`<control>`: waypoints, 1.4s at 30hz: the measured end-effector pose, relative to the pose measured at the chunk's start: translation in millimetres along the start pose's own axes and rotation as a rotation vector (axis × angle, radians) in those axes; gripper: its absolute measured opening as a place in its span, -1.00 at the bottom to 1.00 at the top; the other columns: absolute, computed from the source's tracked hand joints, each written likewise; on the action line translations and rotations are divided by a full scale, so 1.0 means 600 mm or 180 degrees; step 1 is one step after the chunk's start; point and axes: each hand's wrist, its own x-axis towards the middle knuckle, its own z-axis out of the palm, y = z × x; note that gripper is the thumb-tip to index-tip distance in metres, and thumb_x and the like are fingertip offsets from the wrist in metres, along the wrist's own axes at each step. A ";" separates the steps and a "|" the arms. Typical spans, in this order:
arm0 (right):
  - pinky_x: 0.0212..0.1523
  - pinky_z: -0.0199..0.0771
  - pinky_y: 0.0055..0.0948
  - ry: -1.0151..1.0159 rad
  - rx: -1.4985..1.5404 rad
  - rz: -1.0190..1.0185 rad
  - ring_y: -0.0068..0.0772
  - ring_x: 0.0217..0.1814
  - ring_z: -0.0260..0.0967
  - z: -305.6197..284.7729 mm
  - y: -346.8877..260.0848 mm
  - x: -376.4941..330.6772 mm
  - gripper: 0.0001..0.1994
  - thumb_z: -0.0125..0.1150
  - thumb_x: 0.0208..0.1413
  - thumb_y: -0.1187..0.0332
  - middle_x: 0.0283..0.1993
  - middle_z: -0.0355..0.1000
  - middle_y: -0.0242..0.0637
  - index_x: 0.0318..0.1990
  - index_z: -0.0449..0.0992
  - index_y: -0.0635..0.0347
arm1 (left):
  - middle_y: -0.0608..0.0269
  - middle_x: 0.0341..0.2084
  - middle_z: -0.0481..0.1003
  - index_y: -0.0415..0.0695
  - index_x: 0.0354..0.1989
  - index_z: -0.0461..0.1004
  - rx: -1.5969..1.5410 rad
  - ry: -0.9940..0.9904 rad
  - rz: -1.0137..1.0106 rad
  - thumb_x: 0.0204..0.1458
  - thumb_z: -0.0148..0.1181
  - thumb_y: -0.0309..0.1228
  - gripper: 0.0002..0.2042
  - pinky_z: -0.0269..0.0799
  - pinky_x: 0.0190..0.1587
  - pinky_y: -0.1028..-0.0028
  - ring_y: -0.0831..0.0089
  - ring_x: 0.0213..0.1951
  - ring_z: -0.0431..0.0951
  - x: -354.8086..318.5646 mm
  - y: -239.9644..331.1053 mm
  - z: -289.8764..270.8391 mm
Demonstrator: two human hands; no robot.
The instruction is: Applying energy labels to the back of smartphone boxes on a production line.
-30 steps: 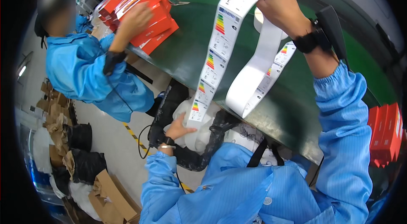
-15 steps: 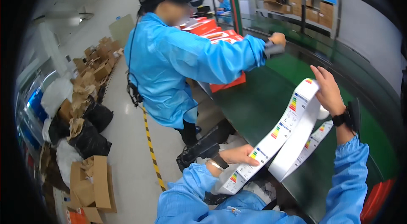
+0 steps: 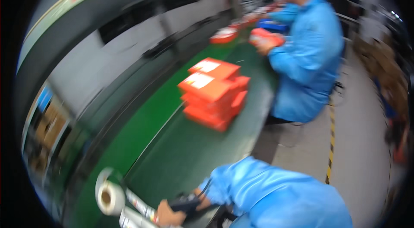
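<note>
My right hand [image 3: 169, 215] is low in the picture, blurred, with its fingers closed on a strip of labels [image 3: 141, 206]. The strip is white with small coloured print and runs toward a white label roll [image 3: 111, 198], which shows its round core and lies to the left of the hand. Another length of the strip passes below, near the lower edge. A black device [image 3: 186, 203] sits at my right wrist, beside the blue sleeve [image 3: 280, 195]. My left hand is out of view.
Several orange boxes [image 3: 211, 92] with white labels are stacked on the dark green bench [image 3: 172, 159], beside a brighter green belt [image 3: 133, 137]. A co-worker [image 3: 306, 55] in blue holds an orange box [image 3: 265, 37] farther along. Yellow-black floor tape [image 3: 331, 150] runs at the right.
The view has swung far to the right, bringing the stacked orange boxes and another co-worker into sight. My left hand has left the picture; my right hand is now low beside the label roll.
</note>
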 end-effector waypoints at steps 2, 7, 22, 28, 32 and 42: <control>-0.19 0.36 -0.37 0.0647 -0.0249 -0.0725 -0.26 -0.23 0.36 0.030 0.058 0.050 -0.81 0.05 -0.02 0.44 -0.33 0.40 -0.15 -0.22 0.42 0.25 | -0.18 -0.43 0.47 -0.41 -0.26 0.39 0.0410 -0.0257 0.0379 -0.09 -0.05 -0.58 -0.78 0.41 -0.35 0.26 0.04 -0.40 0.50 0.055 -0.045 0.015; -0.39 0.36 -0.34 0.2131 -0.0733 -0.2250 -0.23 -0.40 0.35 0.066 0.126 0.224 -0.81 -0.15 0.09 0.42 -0.47 0.35 -0.19 -0.37 0.43 0.30 | -0.22 -0.42 0.47 -0.40 -0.26 0.43 0.2505 -0.0165 0.1440 0.05 -0.05 -0.49 -0.79 0.41 -0.34 0.24 0.01 -0.38 0.49 0.162 0.063 0.080; -0.44 0.30 -0.26 0.2913 -0.0563 -0.2570 -0.12 -0.45 0.32 0.118 0.108 0.182 -0.81 0.13 -0.13 0.27 -0.52 0.34 -0.13 -0.53 0.44 0.22 | -0.01 -0.33 0.47 -0.45 -0.18 0.39 0.0636 -0.0144 0.0058 0.14 -0.07 -0.38 -0.70 0.42 -0.26 0.39 0.31 -0.32 0.47 0.179 0.039 0.005; -0.44 0.29 -0.23 0.3316 -0.0714 -0.2448 -0.11 -0.47 0.30 0.142 0.112 0.164 -0.82 0.14 -0.18 0.28 -0.54 0.33 -0.15 -0.54 0.43 0.22 | -0.04 -0.30 0.48 -0.42 -0.15 0.38 -0.0225 0.0010 -0.0558 0.12 -0.04 -0.34 -0.68 0.40 -0.22 0.41 0.31 -0.31 0.47 0.177 0.061 0.029; -0.43 0.31 -0.23 0.3118 -0.0261 -0.2222 -0.10 -0.45 0.33 0.133 0.082 0.147 -0.87 0.14 -0.23 0.33 -0.54 0.37 -0.16 -0.54 0.45 0.20 | -0.02 -0.32 0.47 -0.42 -0.17 0.38 -0.0147 -0.0018 -0.0384 0.11 -0.02 -0.34 -0.68 0.40 -0.23 0.42 0.32 -0.33 0.47 0.169 0.078 0.041; -0.33 0.38 -0.54 0.0510 0.2373 -0.4497 -0.51 -0.31 0.39 -0.072 -0.379 -0.197 -0.85 0.17 0.04 0.43 -0.28 0.46 -0.26 -0.25 0.50 0.30 | 0.03 -0.37 0.46 -0.41 -0.22 0.39 -0.0047 -0.0027 -0.0206 0.09 0.01 -0.33 -0.69 0.40 -0.26 0.44 0.36 -0.36 0.46 0.179 0.103 0.056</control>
